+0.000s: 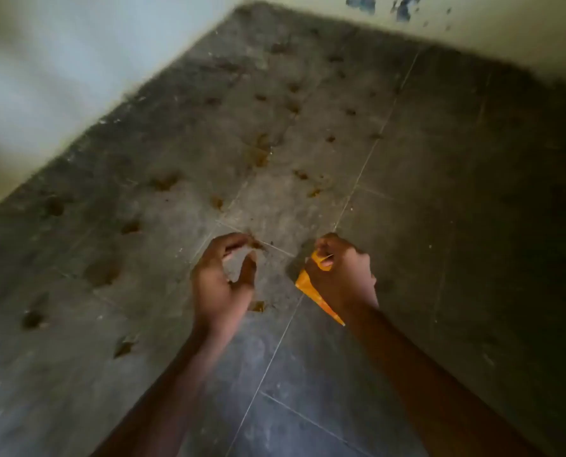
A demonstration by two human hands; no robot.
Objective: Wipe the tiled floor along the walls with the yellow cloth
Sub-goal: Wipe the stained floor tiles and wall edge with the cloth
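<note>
Right hand [339, 275] fingers clenched on yellow cloth [311, 288], left hand [224, 278] fingers loosely curled, empty, above stained tiled floor [440, 192]

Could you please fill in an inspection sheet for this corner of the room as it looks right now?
Surface: grey tiled floor, dusty, many brown spots from the corner to the hands.
Job's things: yellow cloth, bunched in the right hand, off the floor as far as I can tell.
Clutter: nothing seen beyond the spots.
Hands: left hand empty, fingers curled open.
Cables: nothing seen.
Surroundings: pale walls meet at a corner; blue marks on the far wall.
</note>
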